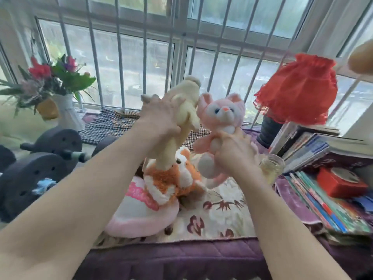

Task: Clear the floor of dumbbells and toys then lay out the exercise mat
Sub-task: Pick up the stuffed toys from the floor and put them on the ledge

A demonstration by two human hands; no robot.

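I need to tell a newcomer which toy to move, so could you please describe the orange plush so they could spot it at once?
Start at the barred window and drop to the floral cloth on the ledge. The orange plush lies there on a pink cushion, below both raised hands. Unlike the cream and pink toys, it is shaggy orange-and-white and nobody holds it.

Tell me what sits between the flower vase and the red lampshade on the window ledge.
In the head view, the cream plush toy gripped by the left hand and the pink plush cat gripped by the right hand fill that stretch between vase and lampshade.
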